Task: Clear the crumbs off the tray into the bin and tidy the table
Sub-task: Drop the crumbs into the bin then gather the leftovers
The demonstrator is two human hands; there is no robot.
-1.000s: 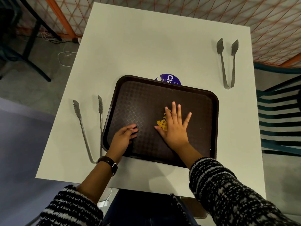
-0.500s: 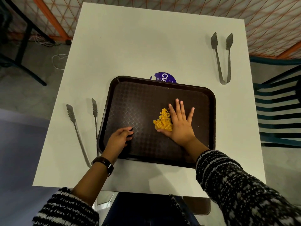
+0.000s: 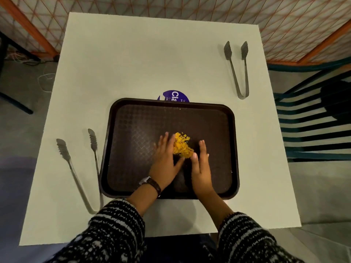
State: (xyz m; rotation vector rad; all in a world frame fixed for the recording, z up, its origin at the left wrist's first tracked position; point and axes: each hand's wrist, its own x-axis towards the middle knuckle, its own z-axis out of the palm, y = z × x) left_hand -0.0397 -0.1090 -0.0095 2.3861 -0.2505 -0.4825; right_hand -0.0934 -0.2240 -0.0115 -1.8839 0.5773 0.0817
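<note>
Crumbs (image 3: 182, 147), yellow-orange, heaped in one pile near middle of brown tray (image 3: 133, 130), slightly toward its near edge. Left hand (image 3: 165, 160) flat on tray just left of pile, fingers together and straight, little-finger side touching pile edge. Right hand (image 3: 201, 164) just right of pile, on edge, fingers together, thumb tip at pile's near corner. Neither grip closed on anything; both open, palms facing pile. No bin in view.

Step in hand, judged: corralling crumbs into tight heap between both palms before scooping or tipping. To do well: keep hand edges pressed to textured tray floor so bits don't slip under; close palms evenly from both sides; sweep low and slow, crumbs light and likely to scatter. One stray speck at tray's far rim, another near its right rim, worth gathering too.

Tray on white bench (image 3: 133, 63), blue round sticker (image 3: 173, 95) partly under tray's far edge. Tongs (image 3: 79, 173) left of tray, second tongs (image 3: 237, 69) beyond tray's far right corner, both left for tidying.
</note>
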